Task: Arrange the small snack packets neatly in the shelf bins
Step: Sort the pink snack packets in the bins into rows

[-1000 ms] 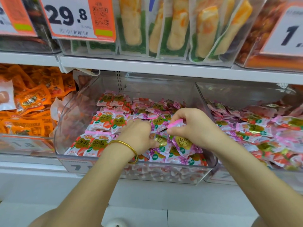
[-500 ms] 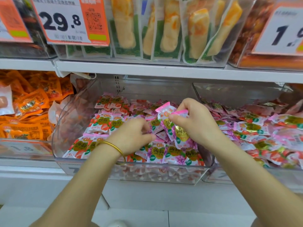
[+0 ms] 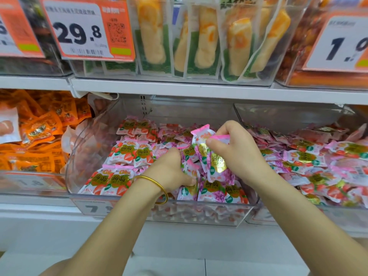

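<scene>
I saw the right hand (image 3: 239,156) pinching two pink packets (image 3: 213,162) upright just above the pile (image 3: 129,154) in the middle clear bin (image 3: 159,214); the left hand (image 3: 171,172) (gold bangle (image 3: 157,186) at the wrist) had its fingers buried in that pile, near side; its grip I could not tell.

- Clear plastic centre bin (image 3: 85,156) under white metal shelf board (image 3: 199,90), holding small pink foil snack packets (image 3: 123,154).
- To its left, orange foil sachets (image 3: 39,132); to its right, second clear plastic bin (image 3: 278,116).
- On the board: long yellow roll pouches (image 3: 201,46), behind orange-and-white price tag (image 3: 79,30).
- Left hand (image 3: 171,170) in centre pile, fingers hidden; right hand (image 3: 239,152) just above, pinching two packets.
</scene>
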Motion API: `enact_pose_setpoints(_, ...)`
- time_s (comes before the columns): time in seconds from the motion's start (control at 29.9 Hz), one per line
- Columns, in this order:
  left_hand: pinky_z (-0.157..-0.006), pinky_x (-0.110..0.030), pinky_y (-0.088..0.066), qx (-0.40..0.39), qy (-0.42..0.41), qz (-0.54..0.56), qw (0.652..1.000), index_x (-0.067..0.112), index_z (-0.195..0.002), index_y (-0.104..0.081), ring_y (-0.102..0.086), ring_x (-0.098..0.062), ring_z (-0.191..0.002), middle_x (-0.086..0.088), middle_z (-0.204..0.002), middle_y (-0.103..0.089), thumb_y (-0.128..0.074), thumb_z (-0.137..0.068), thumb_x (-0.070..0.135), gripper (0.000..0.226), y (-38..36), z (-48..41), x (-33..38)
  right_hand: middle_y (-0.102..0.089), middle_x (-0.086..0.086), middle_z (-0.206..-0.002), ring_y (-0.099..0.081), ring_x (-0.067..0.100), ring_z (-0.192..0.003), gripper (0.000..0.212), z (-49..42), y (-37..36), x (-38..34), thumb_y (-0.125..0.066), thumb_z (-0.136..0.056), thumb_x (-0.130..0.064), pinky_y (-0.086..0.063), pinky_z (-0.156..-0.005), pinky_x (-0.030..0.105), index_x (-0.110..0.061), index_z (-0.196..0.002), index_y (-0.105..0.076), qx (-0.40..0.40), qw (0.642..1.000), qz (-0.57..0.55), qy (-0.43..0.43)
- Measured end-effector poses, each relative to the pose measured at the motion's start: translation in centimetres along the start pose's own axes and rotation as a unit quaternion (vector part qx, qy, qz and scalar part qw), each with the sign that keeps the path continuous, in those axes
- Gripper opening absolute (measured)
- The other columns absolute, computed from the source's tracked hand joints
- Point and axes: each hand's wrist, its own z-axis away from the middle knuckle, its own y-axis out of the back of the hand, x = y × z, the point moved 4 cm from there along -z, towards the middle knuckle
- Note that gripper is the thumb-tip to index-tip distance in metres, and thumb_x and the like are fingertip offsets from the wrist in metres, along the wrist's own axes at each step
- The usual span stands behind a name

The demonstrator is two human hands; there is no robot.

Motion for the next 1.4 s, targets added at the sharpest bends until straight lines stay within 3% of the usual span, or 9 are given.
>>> enact_pose_setpoints(0.23,-0.082,-0.043,-0.052,0.056,-0.091,0.349,0.931,0.008,-0.102,-0.06,-0.065,-0.028,-0.093,-0.014,-0.101,-0.068,-0.066,-0.084,0.016,0.021,2.2,0.9,1.7,-0.067,0.007,-0.108,-0.066,0.022,-0.096,0.013,0.8,0.6,-0.2,-0.066,-0.087,-0.019,-0.054,-0.087,0.044,-0.02,-0.099,-0.063,-0.036,0.975,-0.21,-0.064)
enact_pose_setpoints(0.33,-0.083,-0.054,-0.051,0.014,-0.105,0.436,0.893,0.004,-0.109,-0.06,-0.063,-0.038,-0.1,-0.023,-0.109,-0.065,-0.06,-0.085,0.024,0.031,1.0,0.9,3.5,-0.066,0.017,-0.098,-0.063,0.022,-0.086,0.024,1.0,2.6,-0.4,-0.066,-0.086,-0.028,-0.051,-0.077,0.046,-0.006,-0.096,-0.062,-0.026,0.982,-0.186,-0.025)
enact_pose_setpoints(0.47,-0.071,-0.039,-0.05,-0.015,-0.158,0.472,0.867,0.009,-0.101,-0.063,-0.062,-0.018,-0.079,-0.005,-0.088,-0.068,-0.06,-0.075,0.03,0.033,-0.8,0.9,6.6,-0.06,0.008,-0.098,-0.056,0.018,-0.089,0.041,1.4,5.4,0.6,-0.067,-0.081,-0.035,-0.045,-0.08,0.037,-0.002,-0.103,-0.056,-0.016,0.975,-0.22,-0.027)
enact_pose_setpoints(0.57,-0.073,-0.037,-0.046,0.005,-0.196,0.453,0.869,0.016,-0.091,-0.065,-0.058,-0.013,-0.073,0.005,-0.075,-0.065,-0.064,-0.074,0.029,0.021,-2.2,0.6,9.0,-0.06,0.007,-0.084,-0.056,0.017,-0.08,0.006,2.0,7.1,1.8,-0.059,-0.089,-0.014,-0.045,-0.074,0.031,-0.009,-0.089,-0.056,-0.041,0.952,-0.3,-0.055)
enact_pose_setpoints(0.7,-0.074,-0.029,-0.057,0.004,-0.216,0.417,0.883,0.013,-0.105,-0.065,-0.061,-0.01,-0.076,-0.003,-0.086,-0.066,-0.056,-0.09,0.018,0.018,-4.1,-0.1,11.7,-0.058,0.007,-0.074,-0.054,0.019,-0.07,0.01,2.0,10.6,4.5,-0.06,-0.087,-0.009,-0.043,-0.064,0.03,-0.013,-0.079,-0.056,0.02,0.945,-0.313,-0.092)
enact_pose_setpoints(0.87,-0.073,0.0,-0.038,0.152,-0.285,0.173,0.931,0.022,-0.102,-0.065,-0.054,0.003,-0.082,0.006,-0.097,-0.059,-0.059,-0.089,0.016,0.016,-4.1,-1.2,12.8,-0.055,0.004,-0.075,-0.052,0.008,-0.062,0.01,1.4,15.7,10.1,-0.061,-0.088,-0.011,-0.042,-0.051,0.015,-0.006,-0.094,-0.055,0.122,0.958,-0.225,-0.13)
enact_pose_setpoints(1.07,-0.078,-0.011,-0.035,0.192,-0.302,0.037,0.933,0.021,-0.097,-0.068,-0.048,-0.007,-0.087,0.017,-0.089,-0.051,-0.058,-0.088,0.012,0.016,-5.8,-2.5,13.2,-0.042,0.007,-0.143,-0.041,0.024,-0.131,0.063,2.2,15.9,13.5,-0.065,-0.087,-0.034,-0.038,-0.104,0.04,-0.008,-0.138,-0.04,0.105,0.971,-0.091,-0.196)
enact_pose_setpoints(1.17,-0.084,-0.023,-0.038,0.194,-0.297,0.027,0.935,0.022,-0.096,-0.068,-0.051,-0.013,-0.096,0.009,-0.095,-0.056,-0.057,-0.088,0.011,0.018,-6.3,-2.9,13.3,-0.034,0.005,-0.148,-0.034,0.019,-0.134,0.064,2.0,15.6,13.2,-0.06,-0.09,-0.03,-0.029,-0.095,0.025,-0.009,-0.144,-0.032,0.073,0.977,-0.047,-0.195)
enact_pose_setpoints(1.4,-0.078,0.003,-0.03,0.195,-0.285,0.055,0.937,0.022,-0.097,-0.067,-0.047,0.007,-0.087,0.009,-0.095,-0.057,-0.057,-0.087,0.007,0.021,-6.0,-3.1,13.5,-0.026,0.003,-0.154,-0.03,0.018,-0.138,0.068,1.5,13.5,12.1,-0.059,-0.091,-0.033,-0.028,-0.093,0.024,-0.013,-0.147,-0.026,0.004,0.978,-0.08,-0.194)
